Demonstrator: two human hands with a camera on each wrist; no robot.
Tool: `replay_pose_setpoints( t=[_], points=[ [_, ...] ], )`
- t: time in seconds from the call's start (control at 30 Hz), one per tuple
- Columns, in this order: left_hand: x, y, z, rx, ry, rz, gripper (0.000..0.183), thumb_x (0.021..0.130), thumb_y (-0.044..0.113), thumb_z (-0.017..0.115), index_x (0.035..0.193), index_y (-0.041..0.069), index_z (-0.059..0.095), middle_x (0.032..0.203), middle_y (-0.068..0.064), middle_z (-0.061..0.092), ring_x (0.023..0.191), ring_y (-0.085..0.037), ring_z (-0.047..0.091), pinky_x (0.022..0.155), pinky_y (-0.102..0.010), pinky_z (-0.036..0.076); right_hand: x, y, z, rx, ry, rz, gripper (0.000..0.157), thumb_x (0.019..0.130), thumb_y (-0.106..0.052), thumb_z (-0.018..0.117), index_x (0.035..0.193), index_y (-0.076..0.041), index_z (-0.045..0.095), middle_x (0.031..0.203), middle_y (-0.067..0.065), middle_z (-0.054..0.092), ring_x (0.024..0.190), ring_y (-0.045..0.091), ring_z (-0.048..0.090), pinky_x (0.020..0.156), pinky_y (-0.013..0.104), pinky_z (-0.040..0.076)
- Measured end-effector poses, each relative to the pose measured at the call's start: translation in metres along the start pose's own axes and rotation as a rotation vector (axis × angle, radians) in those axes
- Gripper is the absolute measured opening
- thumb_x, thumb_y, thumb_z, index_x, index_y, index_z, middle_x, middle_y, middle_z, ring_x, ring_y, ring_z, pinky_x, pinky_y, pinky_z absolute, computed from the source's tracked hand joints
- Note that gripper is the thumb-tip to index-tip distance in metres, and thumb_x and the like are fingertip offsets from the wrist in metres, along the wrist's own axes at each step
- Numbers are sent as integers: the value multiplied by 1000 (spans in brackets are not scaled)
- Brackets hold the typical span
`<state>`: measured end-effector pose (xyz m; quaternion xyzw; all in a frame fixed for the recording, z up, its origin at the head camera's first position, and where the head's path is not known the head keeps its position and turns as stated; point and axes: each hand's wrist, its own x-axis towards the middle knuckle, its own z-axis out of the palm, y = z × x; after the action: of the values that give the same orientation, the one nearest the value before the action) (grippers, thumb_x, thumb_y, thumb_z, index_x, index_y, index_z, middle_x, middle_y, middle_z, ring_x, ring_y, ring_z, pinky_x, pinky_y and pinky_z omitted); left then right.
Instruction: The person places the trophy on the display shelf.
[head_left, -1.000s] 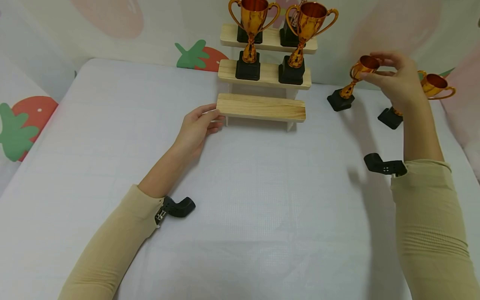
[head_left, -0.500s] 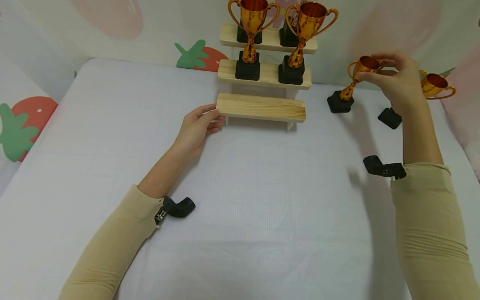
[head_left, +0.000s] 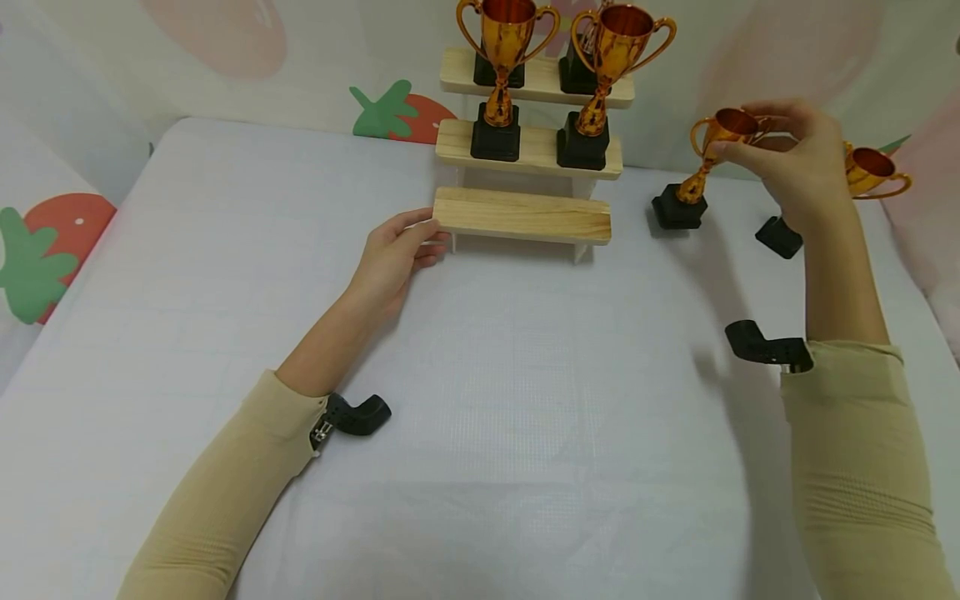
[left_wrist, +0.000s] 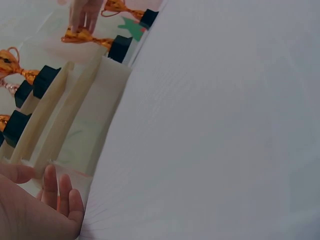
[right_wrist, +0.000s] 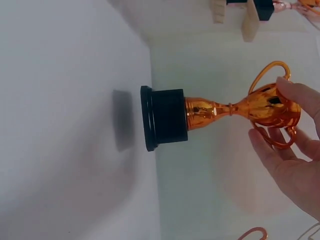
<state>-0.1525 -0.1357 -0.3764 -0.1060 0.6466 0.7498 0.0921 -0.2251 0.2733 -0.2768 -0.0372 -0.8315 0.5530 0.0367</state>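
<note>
My right hand (head_left: 806, 162) holds a gold trophy cup (head_left: 692, 187) by its bowl, at the back right. In the right wrist view the thumb and fingers are around the bowl of the trophy, and its black base (right_wrist: 167, 117) hangs apart from its shadow, off the table. My left hand (head_left: 390, 254) grips the left end of the bottom wooden step (head_left: 521, 215) of a tiered display stand, thumb near the top edge. On the middle step stand a left trophy (head_left: 502, 92) and a right trophy (head_left: 600, 92).
Another gold trophy (head_left: 870, 171) stands on the table behind my right wrist, partly hidden. More trophies on the top step (head_left: 540, 83) are mostly hidden by those in front. A white cloth (head_left: 487, 400) covers the table, and a printed wall covering (head_left: 322, 42) rises behind.
The trophy in my right hand has shifted slightly left and lifted off the table, becoming a little more upright. My left hand and the stand have stayed put.
</note>
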Motion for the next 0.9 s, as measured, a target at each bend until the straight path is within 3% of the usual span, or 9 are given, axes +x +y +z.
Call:
replay_pose_setpoints(
  t=[0.57, 0.9],
  points=[
    [-1, 0, 1, -13, 3, -8, 45, 112, 13, 52, 154, -1, 48, 106, -2, 65, 93, -12, 63, 91, -22, 52, -22, -21, 10, 8, 15, -41, 43, 88, -10, 86, 127, -17, 68, 112, -9, 64, 94, 3, 68, 82, 9, 52],
    [1, 1, 0, -20, 3, -28, 45, 111, 14, 53, 153, -1, 48, 103, 0, 66, 94, -11, 63, 91, -22, 51, -35, -31, 17, 147, 30, -69, 40, 83, -2, 89, 117, -14, 71, 111, -3, 66, 89, 7, 71, 79, 9, 54]
  ],
)
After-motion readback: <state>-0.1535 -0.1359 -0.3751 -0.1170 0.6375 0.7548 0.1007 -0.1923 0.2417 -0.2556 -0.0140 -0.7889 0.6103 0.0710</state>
